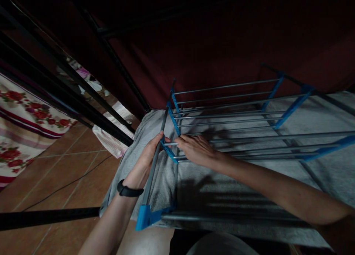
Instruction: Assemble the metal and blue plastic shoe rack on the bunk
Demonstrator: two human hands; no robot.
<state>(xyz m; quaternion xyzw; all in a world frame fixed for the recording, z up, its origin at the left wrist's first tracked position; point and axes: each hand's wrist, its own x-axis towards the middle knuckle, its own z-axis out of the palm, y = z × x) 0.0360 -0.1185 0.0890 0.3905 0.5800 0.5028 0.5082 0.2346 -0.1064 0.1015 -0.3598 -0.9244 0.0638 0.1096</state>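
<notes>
A rack of grey metal tubes (277,137) with blue plastic brackets (174,121) lies on a grey blanket. My left hand (151,147) is closed around the long side tube (153,170), right beside a blue bracket. A dark band circles that wrist. Just to the right, my right hand (195,147) has its fingers wrapped over a horizontal tube close to its bracketed end. The fingertips of both hands almost meet at this joint. A blue corner piece (143,216) sits at the side tube's near end. My fingers partly hide the joint itself.
The grey blanket (335,166) covers a bed-like surface against a dark red wall (222,40). Black metal bars (66,96) stand at the left. Beyond them are a tiled floor (77,162), a thin cable (66,184) and a flowered cloth (33,118).
</notes>
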